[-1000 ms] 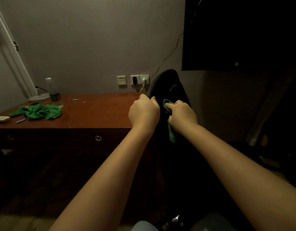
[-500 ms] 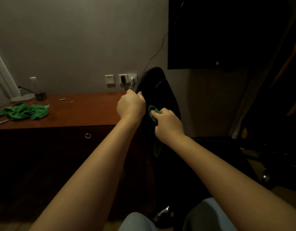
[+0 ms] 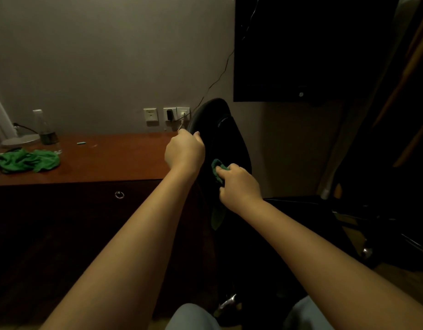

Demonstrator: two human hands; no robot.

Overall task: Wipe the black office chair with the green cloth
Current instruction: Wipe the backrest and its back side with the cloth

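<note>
My left hand (image 3: 184, 152) curls round the backrest edge of the black office chair (image 3: 220, 136); backrest long axis upright. My right hand (image 3: 239, 186) clenches the green cloth (image 3: 217, 169) against the backrest, tail hanging down.

Crumpled green cloth (image 3: 24, 160), bottle (image 3: 47, 131) on desk (image 3: 115, 163)

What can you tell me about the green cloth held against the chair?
The green cloth is soft-looking fabric, bunched into a wad in the grip of the right hand and held against the backrest of the black office chair. A darker loose tail hangs down below the hand. Dim light hides any weave or pattern.
</note>
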